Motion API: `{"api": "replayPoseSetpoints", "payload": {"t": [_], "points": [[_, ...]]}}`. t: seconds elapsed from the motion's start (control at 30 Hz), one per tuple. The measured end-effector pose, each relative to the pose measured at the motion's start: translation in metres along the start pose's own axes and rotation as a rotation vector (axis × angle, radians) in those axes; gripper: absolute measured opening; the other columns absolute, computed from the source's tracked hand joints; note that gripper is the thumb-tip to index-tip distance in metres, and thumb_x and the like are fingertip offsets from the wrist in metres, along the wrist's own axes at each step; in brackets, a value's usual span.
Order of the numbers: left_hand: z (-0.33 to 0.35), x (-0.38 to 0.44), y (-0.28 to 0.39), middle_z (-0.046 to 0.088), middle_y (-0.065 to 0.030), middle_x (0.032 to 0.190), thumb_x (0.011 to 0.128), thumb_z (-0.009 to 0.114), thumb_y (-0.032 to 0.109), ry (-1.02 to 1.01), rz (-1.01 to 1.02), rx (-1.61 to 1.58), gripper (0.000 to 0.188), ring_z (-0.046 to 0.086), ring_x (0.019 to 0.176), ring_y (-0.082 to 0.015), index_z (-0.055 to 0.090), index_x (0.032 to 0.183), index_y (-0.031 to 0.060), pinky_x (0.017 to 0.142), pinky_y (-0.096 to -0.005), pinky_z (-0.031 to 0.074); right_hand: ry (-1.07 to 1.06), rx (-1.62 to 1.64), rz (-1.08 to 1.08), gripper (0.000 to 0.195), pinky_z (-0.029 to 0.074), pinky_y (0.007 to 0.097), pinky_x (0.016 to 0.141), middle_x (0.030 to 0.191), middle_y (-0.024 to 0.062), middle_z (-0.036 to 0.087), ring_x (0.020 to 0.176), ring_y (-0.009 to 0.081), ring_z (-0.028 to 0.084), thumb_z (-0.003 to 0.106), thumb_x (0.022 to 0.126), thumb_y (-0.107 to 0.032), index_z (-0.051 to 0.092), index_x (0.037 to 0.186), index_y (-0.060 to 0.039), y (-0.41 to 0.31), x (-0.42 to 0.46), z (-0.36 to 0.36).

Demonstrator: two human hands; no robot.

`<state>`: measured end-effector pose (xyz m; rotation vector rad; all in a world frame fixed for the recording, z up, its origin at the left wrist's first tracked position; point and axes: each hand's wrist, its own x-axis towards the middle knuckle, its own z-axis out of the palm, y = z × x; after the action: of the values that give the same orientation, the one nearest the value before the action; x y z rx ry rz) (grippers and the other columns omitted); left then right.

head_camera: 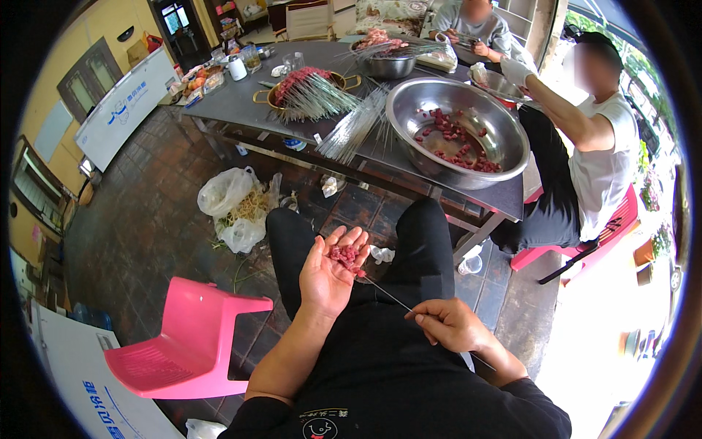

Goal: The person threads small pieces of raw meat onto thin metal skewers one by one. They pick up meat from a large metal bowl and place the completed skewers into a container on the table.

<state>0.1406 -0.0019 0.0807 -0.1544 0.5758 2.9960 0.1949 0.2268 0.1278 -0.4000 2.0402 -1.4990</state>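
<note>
Small pieces of raw red meat [343, 254] lie in the upturned palm of my left hand [330, 274], its fingers loosely cupped around them. My right hand [449, 325] grips a thin metal skewer [390, 297], which slants up and left across my lap. A piece of meat [359, 272] sits at the skewer's tip, at the edge of my left palm. Beyond my knees, a large steel basin [403, 118] on the table holds loose meat cubes [455, 137]. To its left lies a fan of bare metal skewers [351, 129].
A brass-coloured two-handled pan [262, 97] with meat-loaded skewers and another steel bowl [386, 67] stand on the dark table [230, 104]. Two people [598, 126] sit at the right and far side. A pink plastic chair [192, 335] and plastic bags [227, 192] are on the floor at left.
</note>
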Motion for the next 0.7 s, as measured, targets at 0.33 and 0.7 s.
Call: {"api": "replayPoseSetpoints", "payload": {"t": [0.33, 0.7], "points": [[0.006, -0.001, -0.004, 0.051, -0.0216, 0.121, 0.096, 0.033, 0.033, -0.038, 0.013, 0.072, 0.044, 0.045, 0.118, -0.0342, 0.046, 0.119, -0.0025, 0.101, -0.0457, 0.036, -0.005, -0.014, 0.029, 0.020, 0.038, 0.0218, 0.047, 0.056, -0.0004, 0.051, 0.050, 0.0055, 0.049, 0.048, 0.091, -0.012, 0.060, 0.101, 0.0013, -0.001, 0.005, 0.001], [-0.001, -0.001, -0.010, 0.056, -0.0197, 0.115, 0.095, 0.037, 0.027, -0.006, -0.060, 0.113, 0.035, 0.051, 0.112, -0.0325, 0.048, 0.113, -0.0014, 0.098, -0.0431, 0.040, 0.063, 0.031, -0.014, 0.021, 0.037, 0.0214, 0.047, 0.056, -0.0004, 0.051, 0.050, 0.0052, 0.048, 0.047, 0.091, -0.011, 0.059, 0.100, 0.0043, 0.000, 0.011, 0.001]]}}
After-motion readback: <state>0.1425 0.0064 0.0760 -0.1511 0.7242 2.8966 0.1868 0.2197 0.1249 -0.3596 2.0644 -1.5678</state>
